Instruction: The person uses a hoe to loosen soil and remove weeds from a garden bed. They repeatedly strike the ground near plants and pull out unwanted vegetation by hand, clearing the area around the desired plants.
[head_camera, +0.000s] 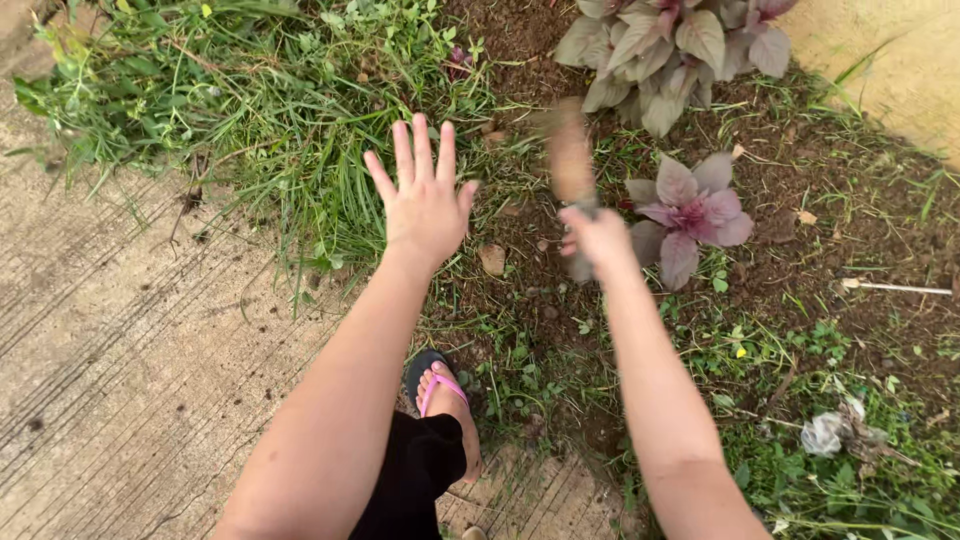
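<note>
Left hand (425, 205): raised over the grass (270, 110), fingers spread wide, holding nothing
Right hand (598, 238): fingers wrapped around the handle of a blurred, brownish garden tool (570, 160), blade end pointing up; its exact kind cannot be told
Tool's place: above the bare soil (800, 200), just beside the small purple-leaved plant (690, 212)
Larger purple-leaved plant (670, 50): at the soil's far edge
Foot in pink flip-flop (445, 400): at the concrete path's (120, 350) edge
</note>
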